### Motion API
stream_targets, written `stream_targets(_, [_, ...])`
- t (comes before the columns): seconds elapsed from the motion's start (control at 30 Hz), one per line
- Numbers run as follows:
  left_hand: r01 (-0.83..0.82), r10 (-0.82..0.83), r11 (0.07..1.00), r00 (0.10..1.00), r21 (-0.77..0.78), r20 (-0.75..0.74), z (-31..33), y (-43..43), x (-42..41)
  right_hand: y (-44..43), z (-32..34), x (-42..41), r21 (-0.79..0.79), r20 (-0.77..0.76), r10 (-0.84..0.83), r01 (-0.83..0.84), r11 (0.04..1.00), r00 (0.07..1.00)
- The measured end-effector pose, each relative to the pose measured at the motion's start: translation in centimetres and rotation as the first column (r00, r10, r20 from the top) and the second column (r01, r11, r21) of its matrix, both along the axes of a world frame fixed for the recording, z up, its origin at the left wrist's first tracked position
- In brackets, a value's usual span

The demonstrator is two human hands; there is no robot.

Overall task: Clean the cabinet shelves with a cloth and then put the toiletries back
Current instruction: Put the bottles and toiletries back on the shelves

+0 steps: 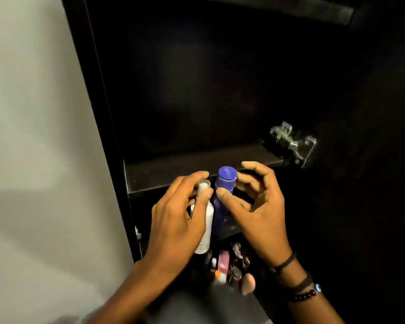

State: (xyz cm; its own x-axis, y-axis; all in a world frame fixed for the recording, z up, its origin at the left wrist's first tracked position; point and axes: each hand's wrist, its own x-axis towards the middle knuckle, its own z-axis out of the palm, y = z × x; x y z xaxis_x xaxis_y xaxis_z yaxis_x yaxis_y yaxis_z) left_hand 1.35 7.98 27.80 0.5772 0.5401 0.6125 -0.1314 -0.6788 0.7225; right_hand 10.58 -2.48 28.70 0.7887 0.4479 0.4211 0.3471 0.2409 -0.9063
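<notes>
Purple plastic bottle (218,213) sits pinched in the right hand (260,211), slim white bottle (207,222) gripped in the left hand (175,220), likely to keep both upright.

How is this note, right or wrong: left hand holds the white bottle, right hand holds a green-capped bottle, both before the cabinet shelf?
Wrong in one respect: the cap is purple, not green. In the head view the right hand pinches the purple-capped bottle; the left hand does hold the white bottle, both before the cabinet shelf.
</notes>
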Motion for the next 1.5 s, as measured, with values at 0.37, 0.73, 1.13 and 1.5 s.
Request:
stream_targets(0.37, [-0.095, -0.012, 0.946, 0.945, 0.310, 0.327, 22.2, 0.3, -0.2, 1.3, 20.1, 0.6, 0.301, 0.372, 0.048, -0.169, 0.939, 0.927])
stream_targets(0.73, [-0.365, 0.155, 0.841, 0.870, 0.400, 0.468, 35.4, 3.1, 1.3, 5.2, 30.8, 4.3, 0.409, 0.544, -0.006, -0.259, 0.875, 0.839])
stream_targets(1.13, [-0.622, 0.519, 0.654, 0.783, 0.431, 0.342, 34.1, 7.3, 4.2, 12.4, 29.3, 7.6, 0.158, 0.538, 0.144, -0.267, 0.951, 0.831])
stream_targets(1.5, [-0.525, 0.597, 0.742, 0.801, 0.417, -0.054, 29.7, 6.8, 4.0, 12.7, 28.3, 8.7, -0.088, 0.507, 0.249, -0.238, 0.967, 0.825])
